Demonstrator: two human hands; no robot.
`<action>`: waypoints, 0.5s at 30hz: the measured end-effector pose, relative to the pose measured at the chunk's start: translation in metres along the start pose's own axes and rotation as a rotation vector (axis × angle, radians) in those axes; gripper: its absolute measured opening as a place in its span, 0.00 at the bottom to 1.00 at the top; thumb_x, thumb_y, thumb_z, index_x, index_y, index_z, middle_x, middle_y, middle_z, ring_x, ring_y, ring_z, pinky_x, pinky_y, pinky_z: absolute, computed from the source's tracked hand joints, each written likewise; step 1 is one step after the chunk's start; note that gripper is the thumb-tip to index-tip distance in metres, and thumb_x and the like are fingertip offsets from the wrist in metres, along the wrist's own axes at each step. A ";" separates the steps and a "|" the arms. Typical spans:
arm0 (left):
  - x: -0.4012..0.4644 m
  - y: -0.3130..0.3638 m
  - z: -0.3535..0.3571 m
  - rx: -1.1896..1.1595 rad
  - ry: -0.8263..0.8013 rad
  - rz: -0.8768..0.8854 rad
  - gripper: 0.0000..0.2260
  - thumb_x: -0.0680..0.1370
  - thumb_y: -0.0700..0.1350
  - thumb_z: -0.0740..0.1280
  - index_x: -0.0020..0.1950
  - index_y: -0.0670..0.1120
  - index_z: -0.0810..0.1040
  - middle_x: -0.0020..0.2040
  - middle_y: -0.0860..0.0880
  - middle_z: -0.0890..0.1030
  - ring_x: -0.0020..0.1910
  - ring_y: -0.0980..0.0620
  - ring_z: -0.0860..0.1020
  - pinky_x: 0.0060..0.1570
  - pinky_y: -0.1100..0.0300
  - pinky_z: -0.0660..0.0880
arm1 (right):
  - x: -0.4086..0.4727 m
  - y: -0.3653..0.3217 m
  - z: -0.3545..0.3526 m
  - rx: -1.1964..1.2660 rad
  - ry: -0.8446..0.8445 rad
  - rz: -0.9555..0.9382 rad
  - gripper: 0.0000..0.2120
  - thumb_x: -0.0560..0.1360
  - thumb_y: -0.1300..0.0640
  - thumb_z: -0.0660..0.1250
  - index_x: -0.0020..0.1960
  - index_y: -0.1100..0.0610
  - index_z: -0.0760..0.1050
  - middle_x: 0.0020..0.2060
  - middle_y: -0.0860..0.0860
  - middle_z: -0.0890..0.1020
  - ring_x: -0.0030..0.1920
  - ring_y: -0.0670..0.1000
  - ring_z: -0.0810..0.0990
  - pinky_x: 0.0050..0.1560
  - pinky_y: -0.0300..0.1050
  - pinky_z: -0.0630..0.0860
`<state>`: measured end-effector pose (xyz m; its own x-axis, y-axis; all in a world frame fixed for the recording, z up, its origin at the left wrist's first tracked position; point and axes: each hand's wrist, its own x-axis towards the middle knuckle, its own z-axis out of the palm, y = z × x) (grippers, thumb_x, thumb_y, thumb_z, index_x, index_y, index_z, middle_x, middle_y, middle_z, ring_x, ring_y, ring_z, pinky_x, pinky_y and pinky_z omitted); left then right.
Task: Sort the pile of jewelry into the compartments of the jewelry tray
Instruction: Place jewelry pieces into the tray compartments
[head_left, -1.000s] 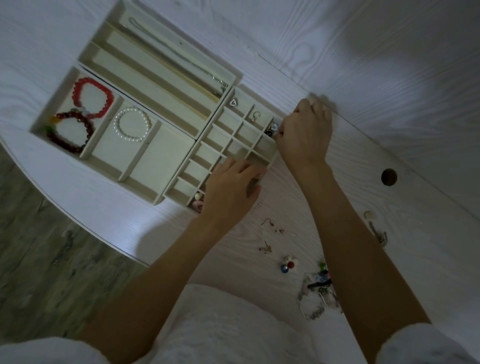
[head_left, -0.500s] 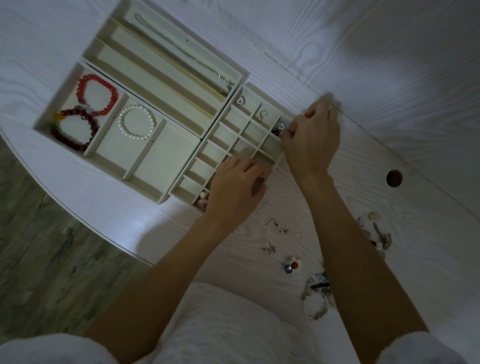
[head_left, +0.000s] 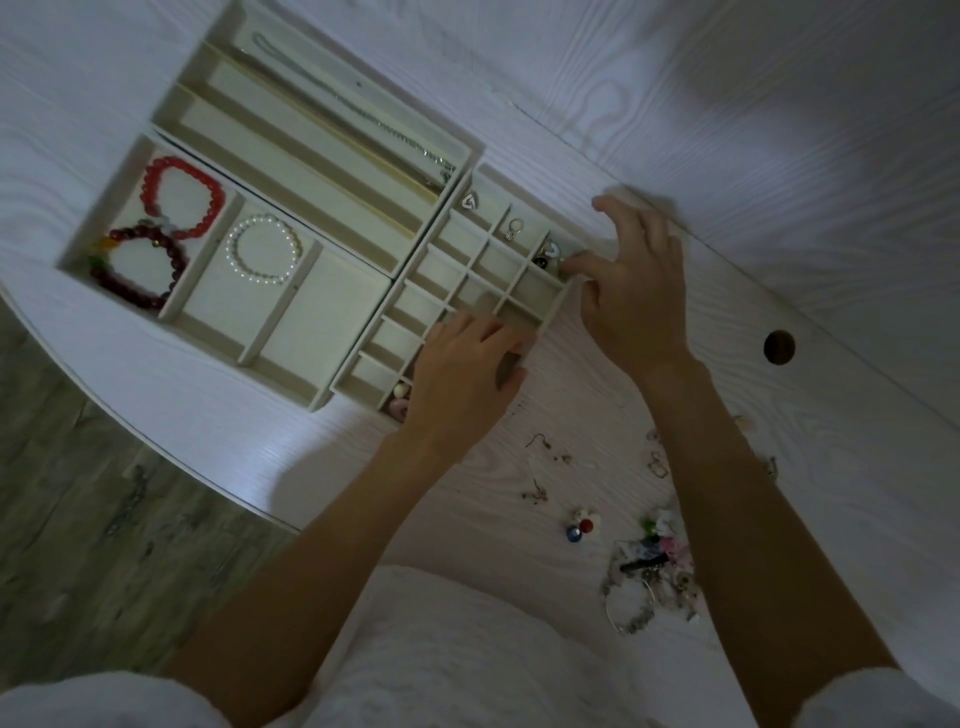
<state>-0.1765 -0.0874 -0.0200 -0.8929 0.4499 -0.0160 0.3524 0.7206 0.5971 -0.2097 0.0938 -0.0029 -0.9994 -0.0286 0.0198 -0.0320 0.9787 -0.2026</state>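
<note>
A cream jewelry tray (head_left: 358, 291) lies on the white table. It holds a red bead bracelet (head_left: 182, 195), a dark red bracelet (head_left: 143, 267), a pearl bracelet (head_left: 264, 249) and a chain necklace (head_left: 363, 111). Its small-cell section (head_left: 470, 301) holds rings (head_left: 514, 228) and a dark trinket (head_left: 545, 254). My right hand (head_left: 631, 291) hovers at that section's right edge, fingers spread, thumb and forefinger by the dark trinket's cell. My left hand (head_left: 465, 379) rests flat on the section's near corner. The jewelry pile (head_left: 652, 571) lies near my right forearm.
Loose earrings (head_left: 545, 452) and a red and blue bead piece (head_left: 582, 527) lie between my arms. A round cable hole (head_left: 779, 347) sits in the table at the right. The table's curved edge (head_left: 171, 457) runs on the left, with floor beyond.
My right hand has opened, its fingers spreading beside the trinket's cell. The left hand stays on the tray's corner. The view has shifted slightly.
</note>
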 end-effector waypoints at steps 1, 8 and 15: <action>0.000 0.000 0.000 0.002 -0.002 0.000 0.10 0.69 0.44 0.74 0.49 0.44 0.81 0.44 0.48 0.81 0.42 0.46 0.76 0.42 0.53 0.73 | 0.001 0.000 0.001 -0.014 -0.007 0.002 0.16 0.70 0.61 0.56 0.41 0.55 0.83 0.64 0.57 0.74 0.63 0.61 0.70 0.51 0.50 0.66; 0.000 -0.001 0.002 0.022 0.018 -0.001 0.09 0.69 0.43 0.73 0.48 0.44 0.81 0.43 0.47 0.81 0.41 0.45 0.76 0.42 0.55 0.70 | 0.003 -0.016 0.005 0.056 -0.074 0.168 0.15 0.70 0.60 0.56 0.43 0.61 0.82 0.68 0.55 0.69 0.67 0.59 0.65 0.57 0.51 0.64; 0.001 -0.001 0.001 0.023 0.003 0.003 0.10 0.70 0.45 0.70 0.49 0.44 0.81 0.43 0.47 0.81 0.42 0.45 0.76 0.43 0.54 0.72 | 0.004 -0.019 0.004 0.310 -0.118 0.356 0.14 0.75 0.61 0.61 0.58 0.61 0.79 0.71 0.55 0.64 0.69 0.58 0.58 0.69 0.51 0.58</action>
<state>-0.1769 -0.0868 -0.0213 -0.8928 0.4504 -0.0114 0.3614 0.7311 0.5788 -0.2129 0.0741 -0.0028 -0.9431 0.2566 -0.2114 0.3276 0.8258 -0.4590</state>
